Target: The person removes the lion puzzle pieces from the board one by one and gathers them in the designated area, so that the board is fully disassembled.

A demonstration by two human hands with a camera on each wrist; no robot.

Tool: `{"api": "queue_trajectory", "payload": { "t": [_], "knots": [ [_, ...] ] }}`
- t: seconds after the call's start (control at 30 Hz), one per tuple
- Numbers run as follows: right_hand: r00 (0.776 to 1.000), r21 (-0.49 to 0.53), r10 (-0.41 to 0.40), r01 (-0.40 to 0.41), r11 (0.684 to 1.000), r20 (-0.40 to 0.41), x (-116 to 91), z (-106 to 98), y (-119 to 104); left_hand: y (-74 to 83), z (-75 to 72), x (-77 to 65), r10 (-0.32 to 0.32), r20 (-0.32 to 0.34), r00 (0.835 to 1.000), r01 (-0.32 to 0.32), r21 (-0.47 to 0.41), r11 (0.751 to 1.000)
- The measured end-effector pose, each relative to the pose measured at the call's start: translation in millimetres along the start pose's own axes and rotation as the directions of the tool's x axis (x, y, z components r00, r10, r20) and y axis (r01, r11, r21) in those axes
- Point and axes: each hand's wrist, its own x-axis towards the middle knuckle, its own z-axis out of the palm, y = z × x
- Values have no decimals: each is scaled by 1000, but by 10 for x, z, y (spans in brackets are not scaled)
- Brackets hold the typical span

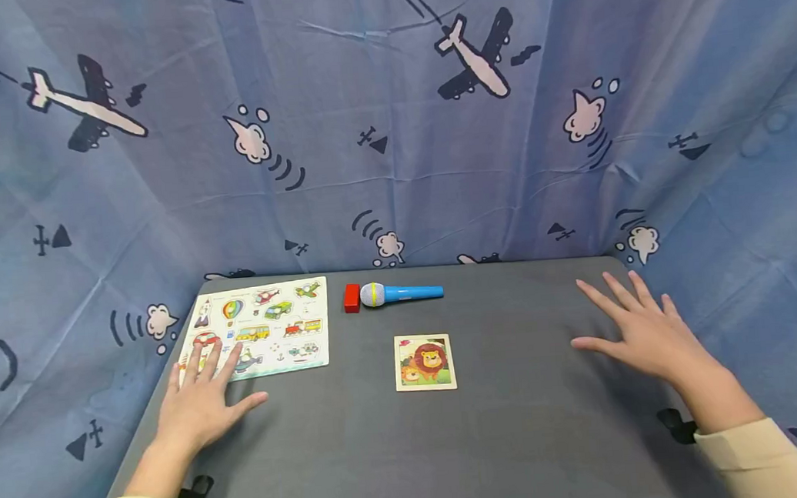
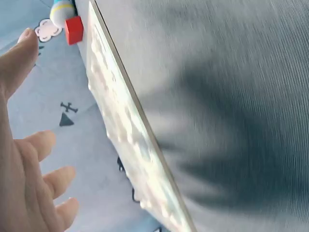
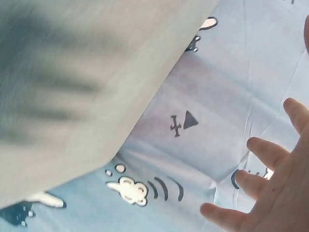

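Note:
My left hand (image 1: 197, 406) hovers with spread fingers at the near edge of a white puzzle board (image 1: 277, 304) printed with vehicles. In the left wrist view the board (image 2: 128, 125) lies beside the fingers, which hold nothing. My right hand (image 1: 647, 332) is spread above the right side of the table, casting a shadow, with nothing in it. Between the hands lies a small square lion picture puzzle (image 1: 425, 363). Behind it a toy microphone (image 1: 401, 293) with a blue handle lies on its side, its head next to a red block (image 1: 352, 298).
The grey table (image 1: 523, 441) meets a blue curtain (image 1: 393, 164) with airplane prints, which hangs behind it and along both sides. In the right wrist view the table's corner (image 3: 108, 154) shows against the curtain. Dark straps (image 1: 195, 493) sit at both wrists.

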Motion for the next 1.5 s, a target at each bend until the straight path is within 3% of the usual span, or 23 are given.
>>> {"api": "queue_trajectory", "payload": {
  "t": [0.47,0.7,0.87,1.03,1.27,1.5],
  "knots": [
    [1000,152,-9,9,988,-1,150,130,-339,429,258,111,76,-44,996,-81,-134,988],
    [997,215,-49,62,975,-65,201,237,-533,687,418,172,184,-99,978,-203,-236,950],
    [992,244,-67,91,965,-102,287,298,-687,900,494,230,211,-134,968,-241,-278,930],
    [984,278,-86,127,952,-158,399,376,-849,1099,558,284,218,-129,967,-247,-293,924],
    [963,340,-115,196,920,-245,536,500,-1062,1361,687,386,187,-49,981,-193,-343,920],
    [970,393,-116,193,899,-211,646,605,-1201,1570,771,477,185,1,983,-167,-425,890]
  ]
}}
